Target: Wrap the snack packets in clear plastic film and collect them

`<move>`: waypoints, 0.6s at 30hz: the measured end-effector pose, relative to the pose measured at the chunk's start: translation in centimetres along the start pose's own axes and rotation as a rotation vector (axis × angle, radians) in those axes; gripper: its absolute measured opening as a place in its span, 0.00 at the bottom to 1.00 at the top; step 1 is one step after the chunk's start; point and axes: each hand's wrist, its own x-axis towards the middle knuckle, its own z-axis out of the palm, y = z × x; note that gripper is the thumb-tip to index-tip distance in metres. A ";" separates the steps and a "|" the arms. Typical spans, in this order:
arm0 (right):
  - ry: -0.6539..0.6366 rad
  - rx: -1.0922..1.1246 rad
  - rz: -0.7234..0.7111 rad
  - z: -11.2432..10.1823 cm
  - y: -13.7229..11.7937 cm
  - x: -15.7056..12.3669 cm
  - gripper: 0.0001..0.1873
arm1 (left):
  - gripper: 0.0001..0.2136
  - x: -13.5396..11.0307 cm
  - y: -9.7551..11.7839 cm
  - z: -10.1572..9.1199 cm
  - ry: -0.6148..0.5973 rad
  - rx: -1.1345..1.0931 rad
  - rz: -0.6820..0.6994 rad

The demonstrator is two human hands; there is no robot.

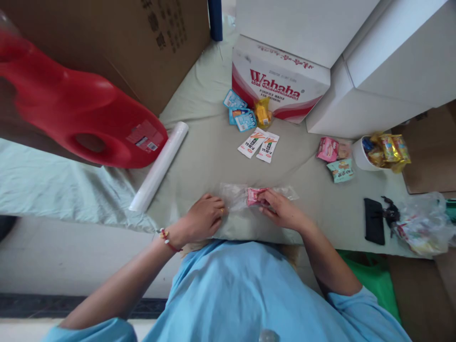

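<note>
A clear plastic bag (235, 194) lies flat on the green cloth near the front edge. On it, or just inside it, is a small pink snack packet (252, 196); which of the two I cannot tell. My right hand (280, 207) has its fingers closed on the right end of this packet. At the bag's left end rests my left hand (206, 214), its fingers bent and held together by the plastic. Whether these fingers pinch the bag's edge is hidden. Beyond the bag lie two white snack sachets (268, 147), side by side.
Blue packets (245, 120) and a yellow snack (262, 113) lie before a Wahaha carton (281, 78). At right are pink (327, 149) and mint packets (340, 170), a white tub (361, 154) of snacks and a black phone (374, 221). A plastic roll (160, 166) and red jug (89, 114) stand left.
</note>
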 end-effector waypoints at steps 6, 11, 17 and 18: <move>0.003 0.020 -0.020 0.4 0.0 0.3 0.17 | 0.15 2.4 0.0 0.6 0.476 -0.016 -0.438; 0.035 0.028 -0.056 0.8 0.7 0.0 0.19 | 0.19 5.3 0.0 3.1 0.385 0.074 -0.504; 0.086 0.086 -0.044 1.3 0.8 -0.3 0.18 | 0.03 3.5 1.1 1.0 0.222 -0.181 -0.480; 0.099 0.094 -0.035 1.4 0.8 -0.3 0.18 | 0.04 3.5 1.6 0.3 0.222 -0.256 -0.494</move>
